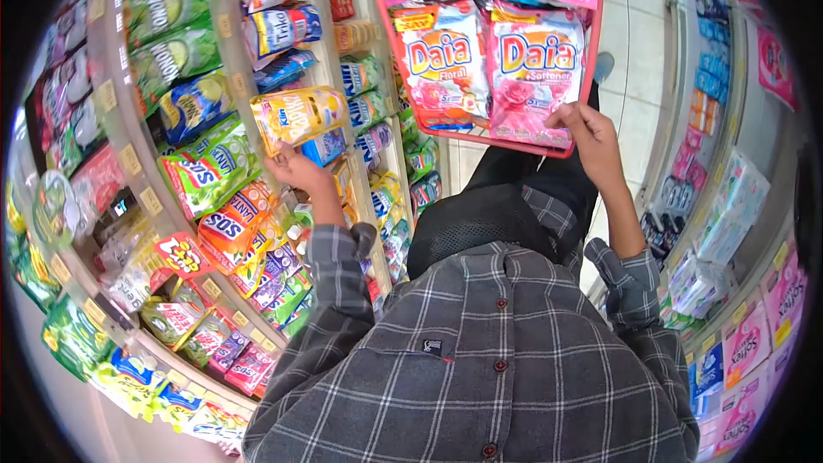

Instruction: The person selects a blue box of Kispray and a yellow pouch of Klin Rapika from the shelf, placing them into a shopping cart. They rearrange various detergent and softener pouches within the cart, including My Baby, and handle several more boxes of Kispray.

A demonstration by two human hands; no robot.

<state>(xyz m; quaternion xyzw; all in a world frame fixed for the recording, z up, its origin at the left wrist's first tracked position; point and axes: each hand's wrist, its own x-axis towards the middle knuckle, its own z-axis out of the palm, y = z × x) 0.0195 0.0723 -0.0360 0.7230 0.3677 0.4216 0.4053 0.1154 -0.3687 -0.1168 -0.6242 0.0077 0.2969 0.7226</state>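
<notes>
Pale floor tiles (632,39) are seen along a narrow shop aisle, with their joints showing as thin dark lines to the right of the red basket (594,34) and below its near edge. To the left of the basket, tiered shelving (111,51) is packed with coloured pouches, and price tags are fixed along its pale edges. More stocked shelving (739,60) is seen well to the right of the basket, with pink packs (746,343) stacked at its near end.

Left of the basket, a yellow pouch (300,116) is held at its near edge by the left hand (302,173), whose fingers are partly closed on it. Just beside this pouch, a blue pack (324,147) is seen on the shelving; a green pouch (206,163) lies farther left of the basket.

Inside the basket, two Daia packets are laid side by side, the floral one (441,60) on the left and the softener one (536,69) on the right. At the basket's near right corner, the right hand (591,133) is held half curled, thumb and forefinger brought close together over the softener packet's edge; whether the packet is pinched cannot be told.
</notes>
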